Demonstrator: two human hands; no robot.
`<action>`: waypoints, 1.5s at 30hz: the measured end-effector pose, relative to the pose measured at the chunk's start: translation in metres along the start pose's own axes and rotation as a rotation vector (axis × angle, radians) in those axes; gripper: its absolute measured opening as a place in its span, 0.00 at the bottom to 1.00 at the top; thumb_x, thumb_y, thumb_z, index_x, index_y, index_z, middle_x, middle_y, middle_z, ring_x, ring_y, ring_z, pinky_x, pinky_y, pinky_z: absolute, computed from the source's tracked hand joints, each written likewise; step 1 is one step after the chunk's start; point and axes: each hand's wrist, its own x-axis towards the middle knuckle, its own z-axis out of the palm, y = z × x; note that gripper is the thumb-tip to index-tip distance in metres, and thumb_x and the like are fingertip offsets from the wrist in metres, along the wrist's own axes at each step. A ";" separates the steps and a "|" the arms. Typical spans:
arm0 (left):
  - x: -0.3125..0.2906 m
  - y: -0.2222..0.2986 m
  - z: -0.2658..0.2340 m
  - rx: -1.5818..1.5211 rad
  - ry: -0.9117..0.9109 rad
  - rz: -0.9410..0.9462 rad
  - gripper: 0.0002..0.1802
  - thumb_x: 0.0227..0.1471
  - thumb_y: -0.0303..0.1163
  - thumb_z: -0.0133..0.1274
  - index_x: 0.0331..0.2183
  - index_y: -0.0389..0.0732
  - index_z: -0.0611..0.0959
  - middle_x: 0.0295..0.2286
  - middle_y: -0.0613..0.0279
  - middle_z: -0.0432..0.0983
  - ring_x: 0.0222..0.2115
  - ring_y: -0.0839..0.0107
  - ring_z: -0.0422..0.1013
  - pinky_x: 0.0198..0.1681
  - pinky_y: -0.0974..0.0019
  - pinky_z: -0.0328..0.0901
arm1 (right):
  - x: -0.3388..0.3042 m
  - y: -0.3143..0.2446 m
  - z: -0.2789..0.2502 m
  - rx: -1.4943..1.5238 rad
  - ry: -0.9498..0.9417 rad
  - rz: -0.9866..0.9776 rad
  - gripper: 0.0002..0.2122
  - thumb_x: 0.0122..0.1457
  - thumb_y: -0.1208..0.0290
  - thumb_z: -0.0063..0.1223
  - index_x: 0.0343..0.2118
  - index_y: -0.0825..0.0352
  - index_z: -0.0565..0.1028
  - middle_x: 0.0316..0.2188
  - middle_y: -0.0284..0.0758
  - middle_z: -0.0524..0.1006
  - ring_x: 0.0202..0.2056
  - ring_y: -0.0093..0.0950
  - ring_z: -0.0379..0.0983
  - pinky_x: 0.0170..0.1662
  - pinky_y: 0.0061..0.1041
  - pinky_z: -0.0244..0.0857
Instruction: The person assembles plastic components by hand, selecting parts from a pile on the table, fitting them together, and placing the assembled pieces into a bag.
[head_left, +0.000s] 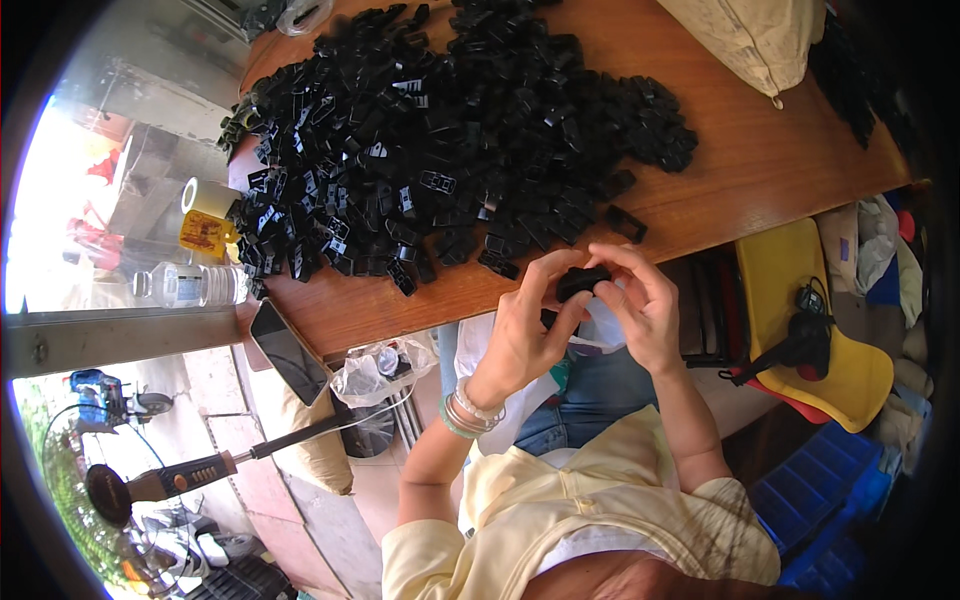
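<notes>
Between both hands, just off the table's near edge, is a small black plastic part. My left hand pinches it from the left with thumb and fingers. My right hand has its fingertips closed on the other end. A second dark piece shows partly behind my left thumb; I cannot tell whether it is held. Beyond the hands, a large heap of similar black plastic parts covers much of the brown wooden table. A single black part lies near the edge, closest to my right hand.
A plastic bottle and a tape roll sit left of the heap. A phone-like dark slab is at the table's left corner. A beige sack lies far right. A yellow chair and blue crates stand at right.
</notes>
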 end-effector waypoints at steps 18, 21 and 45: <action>0.078 -0.024 -0.002 0.655 -0.021 0.410 0.07 0.44 0.21 0.56 0.31 0.38 0.80 0.27 0.58 0.72 0.23 0.58 0.72 0.27 0.64 0.68 | 0.028 0.020 -0.051 -0.719 0.316 -0.177 0.08 0.56 0.85 0.47 0.37 0.70 0.75 0.32 0.37 0.74 0.32 0.28 0.73 0.33 0.24 0.66; 0.078 -0.022 0.030 0.859 -0.235 0.498 0.16 0.41 0.22 0.55 0.38 0.38 0.77 0.36 0.54 0.67 0.32 0.62 0.73 0.27 0.64 0.69 | 0.035 0.026 -0.058 -0.680 0.320 -0.131 0.09 0.56 0.87 0.45 0.38 0.71 0.74 0.34 0.38 0.74 0.36 0.33 0.74 0.38 0.27 0.67; 0.012 -0.013 0.017 0.233 0.000 -0.092 0.20 0.45 0.31 0.64 0.41 0.33 0.80 0.27 0.62 0.77 0.18 0.82 0.63 0.21 0.77 0.61 | 0.036 0.033 -0.079 -1.282 0.277 -0.244 0.15 0.50 0.69 0.61 0.42 0.62 0.76 0.33 0.35 0.68 0.36 0.33 0.66 0.40 0.34 0.59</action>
